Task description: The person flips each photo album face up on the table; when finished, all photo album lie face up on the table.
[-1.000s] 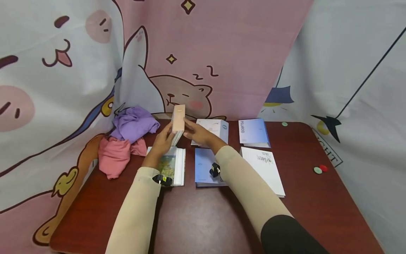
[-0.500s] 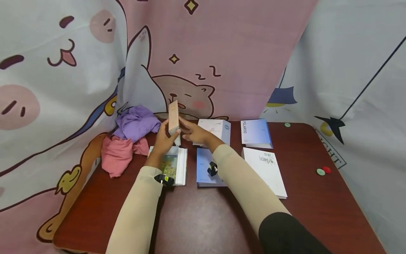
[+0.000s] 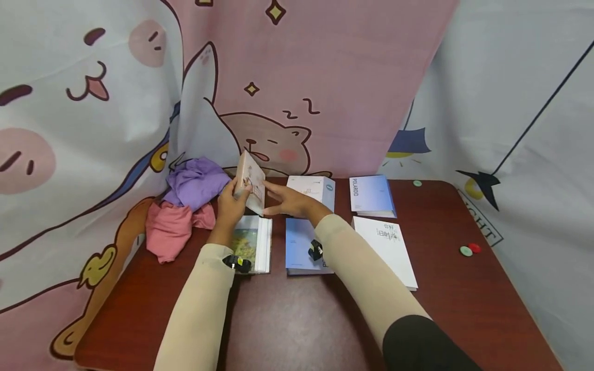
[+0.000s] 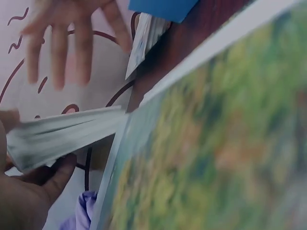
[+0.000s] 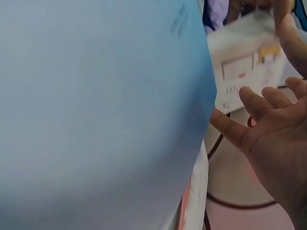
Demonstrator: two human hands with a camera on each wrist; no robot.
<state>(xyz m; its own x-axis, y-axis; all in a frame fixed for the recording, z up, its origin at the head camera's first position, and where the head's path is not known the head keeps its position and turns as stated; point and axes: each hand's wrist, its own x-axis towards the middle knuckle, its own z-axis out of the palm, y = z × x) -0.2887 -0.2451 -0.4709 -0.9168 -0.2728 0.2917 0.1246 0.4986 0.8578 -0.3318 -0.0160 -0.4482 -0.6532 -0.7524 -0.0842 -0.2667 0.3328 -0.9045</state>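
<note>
My left hand (image 3: pixel 230 206) grips a thick photo album (image 3: pixel 252 181) with a tan spine and a pale printed cover, tilted upright above the back of the table. In the left wrist view its page edges (image 4: pixel 67 136) show between the thumb and fingers. My right hand (image 3: pixel 294 201) is beside it, fingers spread and apart, holding nothing. The right wrist view shows these fingers (image 5: pixel 230 127) close by the cover's drawing. Below the left hand lies an album with a green landscape picture (image 3: pixel 244 243). A blue album (image 3: pixel 299 242) lies under my right wrist.
A white album (image 3: pixel 306 185) with a grey-blue side, a blue POLAROID album (image 3: pixel 373 195) and a large white album (image 3: pixel 385 247) lie to the right. Purple cloth (image 3: pixel 197 180) and pink cloth (image 3: pixel 169 229) are heaped at left. Green and red discs (image 3: pixel 466 251) sit at far right.
The held album has turned from spine-on so that its printed cover faces right. My right hand has let go of it and now stands open beside it; the left keeps its grip.
</note>
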